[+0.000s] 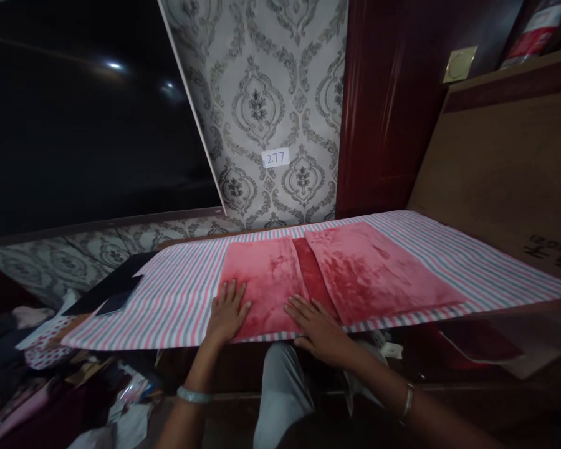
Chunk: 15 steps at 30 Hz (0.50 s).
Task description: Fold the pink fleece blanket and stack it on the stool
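Note:
A pink plush cloth (374, 268) lies on a striped cloth (182, 293), its two sides folded in toward the middle. Between the folded sides a strip of darker red shows. My left hand (226, 312) rests flat on the near left corner of the plush cloth, fingers spread. Near the front edge, my right hand (320, 330) lies on the left folded panel beside the red strip, its fingers stretched out. Neither hand grips anything.
A large dark screen (88, 118) stands at the left and a cardboard box (509, 168) at the right. A dark flat object (116, 302) lies at the striped cloth's left end. Piled clothes (32, 399) fill the lower left. My knee (283, 386) is below the table edge.

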Each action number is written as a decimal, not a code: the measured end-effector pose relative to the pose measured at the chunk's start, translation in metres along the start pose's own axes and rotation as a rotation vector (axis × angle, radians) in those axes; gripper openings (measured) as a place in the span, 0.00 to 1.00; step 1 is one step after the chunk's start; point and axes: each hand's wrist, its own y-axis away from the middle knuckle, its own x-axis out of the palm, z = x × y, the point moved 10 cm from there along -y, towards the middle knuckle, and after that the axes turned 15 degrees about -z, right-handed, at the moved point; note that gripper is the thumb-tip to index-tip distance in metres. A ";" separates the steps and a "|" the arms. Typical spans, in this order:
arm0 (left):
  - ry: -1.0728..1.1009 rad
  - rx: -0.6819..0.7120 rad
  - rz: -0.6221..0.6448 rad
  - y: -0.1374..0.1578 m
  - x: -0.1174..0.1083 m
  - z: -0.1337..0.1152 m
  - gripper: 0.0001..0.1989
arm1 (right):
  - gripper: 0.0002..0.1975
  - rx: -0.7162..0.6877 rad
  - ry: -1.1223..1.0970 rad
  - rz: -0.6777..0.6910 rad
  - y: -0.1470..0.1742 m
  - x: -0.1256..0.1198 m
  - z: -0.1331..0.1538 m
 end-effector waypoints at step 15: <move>0.469 -0.466 -0.120 0.025 0.001 0.099 0.36 | 0.28 0.348 -0.091 -0.307 -0.028 -0.019 -0.075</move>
